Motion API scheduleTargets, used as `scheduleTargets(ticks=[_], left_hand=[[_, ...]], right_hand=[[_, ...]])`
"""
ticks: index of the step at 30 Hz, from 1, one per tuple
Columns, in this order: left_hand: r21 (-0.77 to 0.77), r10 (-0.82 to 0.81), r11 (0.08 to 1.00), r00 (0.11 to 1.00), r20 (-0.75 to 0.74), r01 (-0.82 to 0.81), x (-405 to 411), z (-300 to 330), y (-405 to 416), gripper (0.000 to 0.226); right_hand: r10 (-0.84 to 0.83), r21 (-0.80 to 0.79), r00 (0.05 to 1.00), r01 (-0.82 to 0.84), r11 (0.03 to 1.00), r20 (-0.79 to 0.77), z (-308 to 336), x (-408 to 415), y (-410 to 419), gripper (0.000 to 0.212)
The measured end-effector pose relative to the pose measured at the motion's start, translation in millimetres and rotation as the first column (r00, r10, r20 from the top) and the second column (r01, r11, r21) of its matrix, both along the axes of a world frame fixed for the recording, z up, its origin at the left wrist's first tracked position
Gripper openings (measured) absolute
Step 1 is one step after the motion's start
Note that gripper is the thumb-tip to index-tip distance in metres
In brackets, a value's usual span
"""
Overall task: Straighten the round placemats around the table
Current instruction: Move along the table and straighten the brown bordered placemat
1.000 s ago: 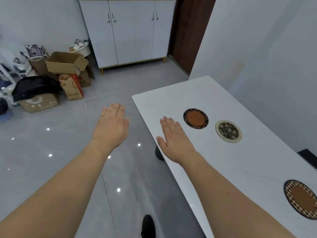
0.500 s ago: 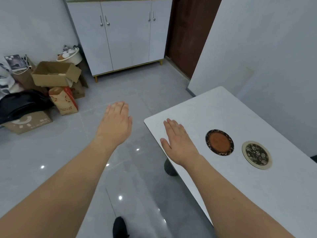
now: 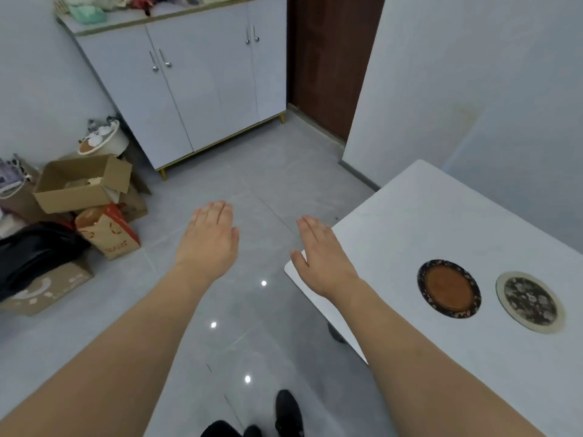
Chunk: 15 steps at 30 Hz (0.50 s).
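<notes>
Both hands flat and spread, holding nothing: left hand (image 3: pixel 208 239) over floor, right hand (image 3: pixel 321 257) above table (image 3: pixel 410 222) corner, two round placemats (image 3: pixel 449 288) beyond its wrist, probably walking round

Single head-worn wide-angle view, looking forward and down past the near corner of the white rectangular tabletop (image 3: pixel 441 222) toward grey glossy floor tiles (image 3: pixel 252 171) and a white four-door cabinet (image 3: pixel 202 86).
</notes>
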<state>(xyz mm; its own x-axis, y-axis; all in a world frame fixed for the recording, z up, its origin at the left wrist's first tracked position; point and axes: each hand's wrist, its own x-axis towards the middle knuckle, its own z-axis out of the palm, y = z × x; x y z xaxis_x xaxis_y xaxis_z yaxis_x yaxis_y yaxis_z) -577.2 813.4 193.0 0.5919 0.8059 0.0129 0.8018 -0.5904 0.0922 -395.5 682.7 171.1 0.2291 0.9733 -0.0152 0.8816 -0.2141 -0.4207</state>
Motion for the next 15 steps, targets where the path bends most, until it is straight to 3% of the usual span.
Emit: scheduleTargets(ticks=[6, 12, 15], left_hand=[[-0.055, -0.216, 0.976, 0.975, -0.060, 0.213, 54.4, -23.7, 51.6, 0.052], [-0.111, -0.457, 0.887, 0.887, -0.067, 0.449, 137.4, -55.8, 53.7, 0.051], [-0.150, -0.538, 0.839, 0.839, -0.079, 0.523, 181.7, -66.7, 35.2, 0.050]], right_hand=[[-0.259, -0.056, 0.964, 0.256, 0.965, -0.061, -27.2, 18.9, 11.8, 0.061], [-0.572, -0.125, 0.813, 0.559, 0.820, -0.110, -50.0, 61.6, -26.2, 0.062], [-0.703, -0.135, 0.694, 0.690, 0.711, -0.158, -58.1, 84.3, -54.7, 0.061]])
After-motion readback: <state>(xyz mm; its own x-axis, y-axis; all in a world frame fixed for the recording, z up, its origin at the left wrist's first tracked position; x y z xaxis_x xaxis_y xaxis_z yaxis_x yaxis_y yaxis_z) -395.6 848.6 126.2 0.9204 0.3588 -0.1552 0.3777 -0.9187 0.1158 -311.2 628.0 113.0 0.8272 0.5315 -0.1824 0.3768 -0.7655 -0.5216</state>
